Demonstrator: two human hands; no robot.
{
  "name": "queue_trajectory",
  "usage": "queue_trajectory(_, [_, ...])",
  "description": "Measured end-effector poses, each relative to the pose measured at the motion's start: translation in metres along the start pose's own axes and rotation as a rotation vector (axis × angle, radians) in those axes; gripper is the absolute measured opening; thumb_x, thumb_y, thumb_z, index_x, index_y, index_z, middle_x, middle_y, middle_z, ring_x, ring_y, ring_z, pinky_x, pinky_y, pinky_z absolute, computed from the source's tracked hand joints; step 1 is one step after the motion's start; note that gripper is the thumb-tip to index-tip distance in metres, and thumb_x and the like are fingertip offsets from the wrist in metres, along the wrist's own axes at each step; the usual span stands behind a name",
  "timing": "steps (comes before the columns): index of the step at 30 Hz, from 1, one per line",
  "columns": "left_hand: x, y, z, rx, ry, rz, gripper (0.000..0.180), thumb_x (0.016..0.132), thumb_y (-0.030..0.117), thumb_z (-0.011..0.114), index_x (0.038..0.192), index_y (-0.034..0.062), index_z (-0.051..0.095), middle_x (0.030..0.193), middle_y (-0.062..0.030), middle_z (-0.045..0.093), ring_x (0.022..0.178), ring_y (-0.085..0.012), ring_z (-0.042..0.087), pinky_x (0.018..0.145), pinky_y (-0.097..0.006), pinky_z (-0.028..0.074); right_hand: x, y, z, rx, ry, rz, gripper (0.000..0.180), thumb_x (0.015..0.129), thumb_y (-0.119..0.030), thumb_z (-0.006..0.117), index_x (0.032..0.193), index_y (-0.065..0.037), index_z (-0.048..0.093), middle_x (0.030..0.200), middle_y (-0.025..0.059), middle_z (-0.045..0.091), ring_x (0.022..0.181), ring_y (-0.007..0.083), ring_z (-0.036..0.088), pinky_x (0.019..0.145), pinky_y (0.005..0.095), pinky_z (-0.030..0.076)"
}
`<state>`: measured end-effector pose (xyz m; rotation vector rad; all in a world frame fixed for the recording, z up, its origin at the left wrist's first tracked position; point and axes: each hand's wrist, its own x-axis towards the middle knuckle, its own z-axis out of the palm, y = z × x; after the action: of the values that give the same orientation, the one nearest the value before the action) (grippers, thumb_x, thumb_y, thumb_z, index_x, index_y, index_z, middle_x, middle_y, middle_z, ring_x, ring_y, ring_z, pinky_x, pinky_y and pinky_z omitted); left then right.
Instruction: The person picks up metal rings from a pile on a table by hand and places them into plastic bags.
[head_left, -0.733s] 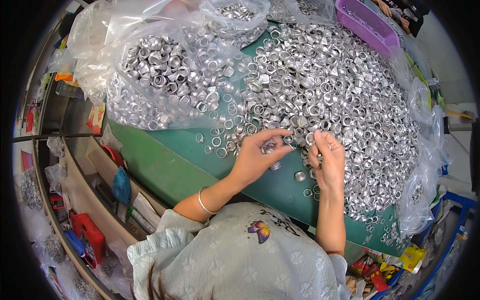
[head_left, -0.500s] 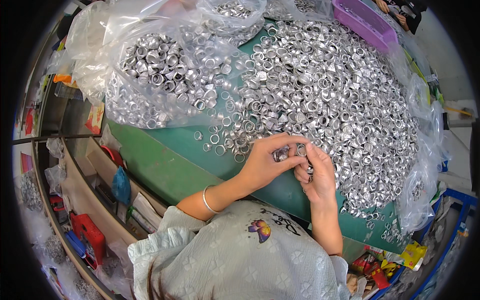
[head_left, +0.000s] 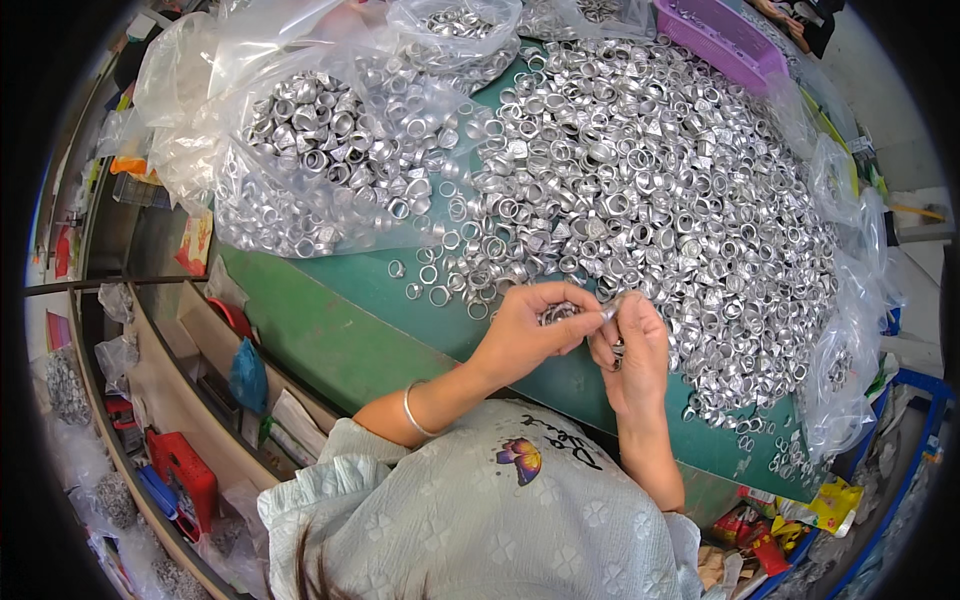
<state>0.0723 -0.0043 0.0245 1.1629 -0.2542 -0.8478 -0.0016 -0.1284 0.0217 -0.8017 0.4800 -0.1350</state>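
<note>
A silver metal ring [head_left: 609, 311] sits between the fingertips of both my hands, in front of a wide heap of similar rings [head_left: 660, 200]. My left hand [head_left: 533, 325] is closed, thumb and forefinger pinching the ring's near side, with more rings [head_left: 558, 313] tucked in its curled fingers. My right hand [head_left: 636, 345] is closed too, its fingertips on the ring's other side. A few rings [head_left: 618, 352] show within its curled fingers. Loose rings [head_left: 440, 295] lie on the green tabletop [head_left: 340, 300] left of my hands.
A clear plastic bag [head_left: 300, 200] full of rings lies open at the far left, with another bag [head_left: 460, 40] behind it. A purple basket [head_left: 725, 45] stands at the far right. Open drawers [head_left: 190, 370] line the left side. Another person's hand [head_left: 790, 25] shows at the top right.
The ring at my fingertips has turned from face-on to a slanted side view. My right fingertips have shifted slightly, and both hands remain close together.
</note>
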Motion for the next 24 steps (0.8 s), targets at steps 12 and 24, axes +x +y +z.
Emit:
queue_trajectory(12, [-0.007,-0.015,-0.008,0.774,0.257,0.424,0.015,0.073,0.002,0.064,0.088,0.0048,0.062,0.071,-0.0054,0.058,0.061,-0.0134,0.056,0.056,-0.023,0.044,-0.008,0.006,-0.024,0.282,-0.026,0.106,0.019,0.09,-0.016,0.046,0.081,-0.002,0.053,0.058,0.0014,0.045,0.04,0.0059,0.035,0.036,0.019,0.028])
queue_trajectory(24, [0.041,-0.017,-0.028,1.34,0.181,0.488,0.011,0.071,0.012,0.067,0.076,0.0055,0.059,0.071,-0.0063,0.054,0.056,-0.0261,0.055,0.049,-0.034,0.043,0.042,-0.002,-0.004,-1.409,0.184,-0.735,0.019,0.07,-0.005,0.068,0.089,-0.002,0.064,0.06,0.0051,0.051,0.05,0.0113,0.049,0.048,0.0263,0.041])
